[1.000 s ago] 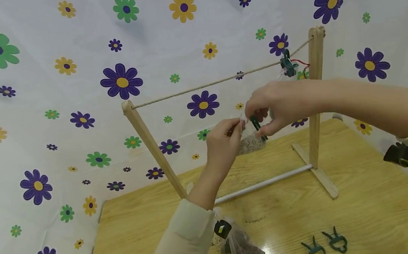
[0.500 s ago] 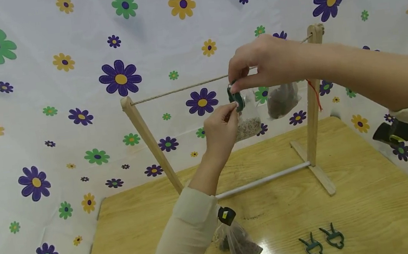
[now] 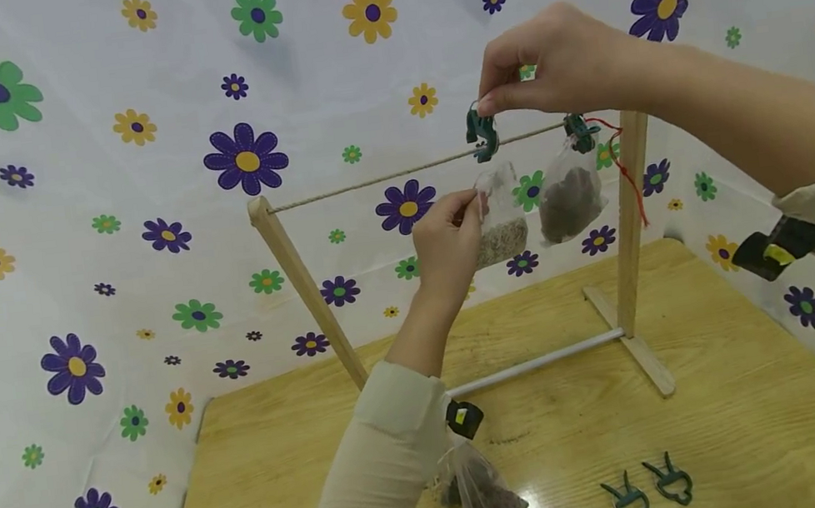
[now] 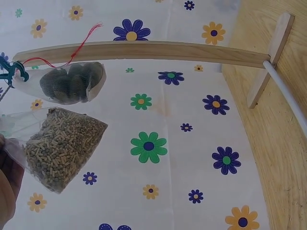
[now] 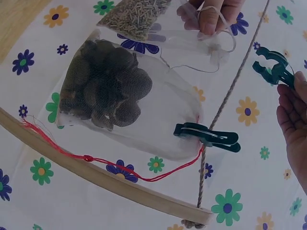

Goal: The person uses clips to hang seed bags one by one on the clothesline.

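My left hand (image 3: 445,240) pinches the upper part of a sheer bag of small pale pellets (image 3: 502,236), which hangs just below the rope (image 3: 384,177). Between the thumb and fingers of my right hand (image 3: 557,61) is a green plastic clip (image 5: 273,66), its jaws spread, at the rope above the bag. The right wrist view shows a gap between clip and bag. Farther right, a mesh bag of dark round lumps (image 5: 103,86) hangs from the rope by another green clip (image 5: 207,137), a red cord (image 5: 144,178) trailing from it.
The rope runs between two wooden posts (image 3: 305,286), joined low down by a white rod (image 3: 533,364). On the wooden table (image 3: 726,335) lie two green clips (image 3: 650,495) and a tied mesh bag with dark contents (image 3: 488,500). Flower-printed cloth (image 3: 99,264) hangs behind.
My right hand rises with the clip from beside the pellet bag to the rope. My left hand lifts the bag, then lowers slightly. The hanging mesh bag comes into sight.
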### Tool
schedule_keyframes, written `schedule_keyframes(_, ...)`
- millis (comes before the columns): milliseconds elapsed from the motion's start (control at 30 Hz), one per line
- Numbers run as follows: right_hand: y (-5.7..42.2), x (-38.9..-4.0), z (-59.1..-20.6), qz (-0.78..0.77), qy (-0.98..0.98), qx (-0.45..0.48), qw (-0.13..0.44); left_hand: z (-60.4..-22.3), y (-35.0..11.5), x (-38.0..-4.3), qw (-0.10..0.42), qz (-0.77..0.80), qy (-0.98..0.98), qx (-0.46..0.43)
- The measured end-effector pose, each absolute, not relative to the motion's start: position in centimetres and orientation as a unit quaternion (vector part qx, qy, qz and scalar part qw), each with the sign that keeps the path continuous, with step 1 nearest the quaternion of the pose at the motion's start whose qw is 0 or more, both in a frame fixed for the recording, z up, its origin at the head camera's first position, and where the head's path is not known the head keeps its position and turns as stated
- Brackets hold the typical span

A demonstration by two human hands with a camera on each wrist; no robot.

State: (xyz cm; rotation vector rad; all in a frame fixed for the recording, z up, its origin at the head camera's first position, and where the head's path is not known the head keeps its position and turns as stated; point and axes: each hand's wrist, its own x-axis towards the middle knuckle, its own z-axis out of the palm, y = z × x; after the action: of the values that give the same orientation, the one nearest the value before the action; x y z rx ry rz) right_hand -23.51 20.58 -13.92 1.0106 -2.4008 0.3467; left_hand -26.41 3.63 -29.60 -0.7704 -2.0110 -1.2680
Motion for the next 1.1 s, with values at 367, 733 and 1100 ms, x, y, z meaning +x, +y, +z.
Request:
schedule_keyframes(367,22.0,-24.7,-15.2,0.137,-0.908,0.342,0.2,-29.3,4.3,-26.5,0.321,-0.504,-0.748,-0.289)
schedule_keyframes(733,22.3,-25.5,-17.0,0.133,-0.903,0.361,0.189,-28.8,4.9,-26.4,0.293,-0.515,-0.756,-0.279)
schedule_keyframes(1100,22.7,-25.2,-16.8,0.13,-0.92,0.351,0.117,-28.9,4.8,-26.8,0.29,-0.522,-0.754,-0.275)
